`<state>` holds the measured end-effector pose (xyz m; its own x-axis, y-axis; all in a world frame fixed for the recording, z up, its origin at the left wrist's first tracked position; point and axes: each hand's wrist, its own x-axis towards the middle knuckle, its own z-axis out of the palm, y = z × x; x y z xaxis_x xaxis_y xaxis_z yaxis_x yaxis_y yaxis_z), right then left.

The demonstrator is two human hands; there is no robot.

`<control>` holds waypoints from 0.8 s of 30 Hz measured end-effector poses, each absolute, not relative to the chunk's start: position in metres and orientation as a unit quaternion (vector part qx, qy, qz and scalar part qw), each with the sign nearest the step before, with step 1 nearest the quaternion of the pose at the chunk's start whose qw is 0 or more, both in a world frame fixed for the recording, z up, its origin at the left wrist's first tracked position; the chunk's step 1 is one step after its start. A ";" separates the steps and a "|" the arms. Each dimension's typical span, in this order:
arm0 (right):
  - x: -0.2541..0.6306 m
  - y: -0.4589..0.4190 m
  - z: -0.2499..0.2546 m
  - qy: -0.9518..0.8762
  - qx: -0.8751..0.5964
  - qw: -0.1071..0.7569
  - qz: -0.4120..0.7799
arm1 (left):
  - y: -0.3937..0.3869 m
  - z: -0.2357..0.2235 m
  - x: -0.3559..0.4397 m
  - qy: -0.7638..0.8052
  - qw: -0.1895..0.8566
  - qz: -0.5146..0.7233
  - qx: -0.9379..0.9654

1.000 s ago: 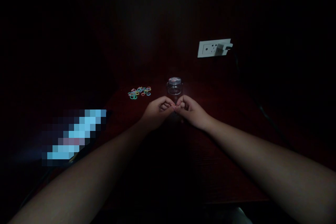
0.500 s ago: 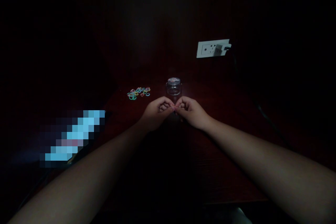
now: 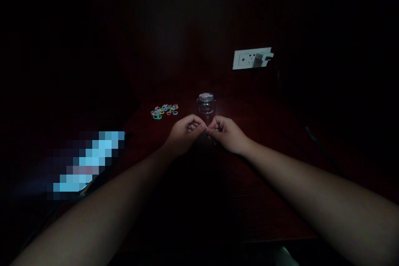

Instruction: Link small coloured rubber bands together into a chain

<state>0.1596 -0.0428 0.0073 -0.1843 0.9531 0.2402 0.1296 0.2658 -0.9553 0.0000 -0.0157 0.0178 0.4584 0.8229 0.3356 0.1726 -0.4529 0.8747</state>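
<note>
In the head view my left hand (image 3: 188,132) and my right hand (image 3: 227,133) meet at the fingertips over the dark red table. Both are pinched, thumb against forefinger. Whatever lies between the fingertips is too small and dim to make out. Just beyond them stands a clear glass jar (image 3: 206,107) with a patterned lid (image 3: 206,96) on it. To the left of the jar, a loose pile of small coloured elastic bands (image 3: 164,110) is spread on the table.
A lit screen, blurred into blocks (image 3: 93,160), lies at the left beside my left forearm. On the back wall is a white socket plate (image 3: 245,59) with a plug (image 3: 264,57) in it. A dark cable (image 3: 319,145) runs down the right side.
My fingertips have shifted very slightly against each other, still pinched together. The jar, the bands and the screen stay where they were.
</note>
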 end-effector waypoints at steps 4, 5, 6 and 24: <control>0.160 -0.043 0.010 -0.639 -0.422 0.478 0.430 | -0.014 0.017 -0.001 0.316 0.421 0.429 0.734; 0.160 -0.044 0.011 -0.641 -0.419 0.479 0.429 | -0.013 0.017 -0.001 0.311 0.428 0.439 0.726; 0.160 -0.044 0.011 -0.642 -0.417 0.481 0.428 | -0.013 0.016 0.000 0.307 0.437 0.446 0.718; 0.162 -0.044 0.009 -0.653 -0.414 0.480 0.416 | -0.014 0.017 0.001 0.319 0.437 0.414 0.732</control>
